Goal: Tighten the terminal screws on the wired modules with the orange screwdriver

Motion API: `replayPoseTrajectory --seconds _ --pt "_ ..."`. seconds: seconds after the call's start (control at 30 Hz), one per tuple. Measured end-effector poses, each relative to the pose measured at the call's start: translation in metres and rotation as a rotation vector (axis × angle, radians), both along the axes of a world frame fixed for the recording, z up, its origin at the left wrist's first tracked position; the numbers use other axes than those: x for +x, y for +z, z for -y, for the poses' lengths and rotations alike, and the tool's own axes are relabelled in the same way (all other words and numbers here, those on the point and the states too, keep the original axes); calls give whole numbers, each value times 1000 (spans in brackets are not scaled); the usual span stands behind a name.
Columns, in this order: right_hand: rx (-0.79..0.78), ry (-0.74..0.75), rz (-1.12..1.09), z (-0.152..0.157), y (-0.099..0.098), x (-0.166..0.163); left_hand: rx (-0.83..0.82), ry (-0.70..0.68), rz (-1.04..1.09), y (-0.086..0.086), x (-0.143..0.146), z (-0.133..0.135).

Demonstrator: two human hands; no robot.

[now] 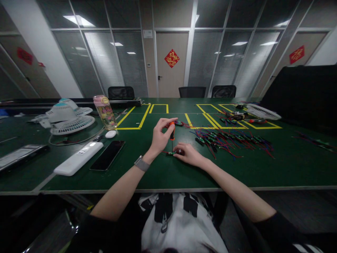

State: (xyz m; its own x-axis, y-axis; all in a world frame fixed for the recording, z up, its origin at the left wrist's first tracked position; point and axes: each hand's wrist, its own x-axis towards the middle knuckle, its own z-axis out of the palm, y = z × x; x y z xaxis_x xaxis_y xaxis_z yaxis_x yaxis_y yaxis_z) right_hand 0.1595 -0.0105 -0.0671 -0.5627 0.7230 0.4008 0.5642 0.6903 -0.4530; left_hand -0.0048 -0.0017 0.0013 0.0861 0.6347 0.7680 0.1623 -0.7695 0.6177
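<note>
My left hand [161,136], with a watch on its wrist, is closed around the orange and black handle of a screwdriver [172,133]. The screwdriver stands upright, its shaft pointing down at a small green circuit board [170,153] on the table. Whether the tip touches the board I cannot tell. My right hand [188,154] rests on the table with its fingers pinching the right end of that board. Just beyond my left hand lies another small green board [179,123] with red and blue wires.
Many wired circuit boards [229,138] lie heaped on the green table [158,179] to the right. At left are a phone [107,155], a white power bank [79,159], a drink bottle [105,112] and white fan parts [68,119]. A dark screen [302,98] stands at right.
</note>
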Motion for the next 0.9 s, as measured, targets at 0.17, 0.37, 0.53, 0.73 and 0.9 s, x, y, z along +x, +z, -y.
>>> replayPoseTrajectory --seconds 0.17,0.37,0.53,0.73,0.9 --pt "1 -5 -9 0 -1 0 -9 6 0 -1 0 -1" --pt "-6 -7 -7 0 -1 0 -58 -101 11 -1 1 -1" --pt "2 -3 -3 0 1 0 -56 -80 -11 -2 2 0" --pt "-5 -13 8 0 0 0 -27 -64 4 -1 0 -1" --pt "19 -8 9 0 -1 0 -17 -28 -5 -3 1 -1"
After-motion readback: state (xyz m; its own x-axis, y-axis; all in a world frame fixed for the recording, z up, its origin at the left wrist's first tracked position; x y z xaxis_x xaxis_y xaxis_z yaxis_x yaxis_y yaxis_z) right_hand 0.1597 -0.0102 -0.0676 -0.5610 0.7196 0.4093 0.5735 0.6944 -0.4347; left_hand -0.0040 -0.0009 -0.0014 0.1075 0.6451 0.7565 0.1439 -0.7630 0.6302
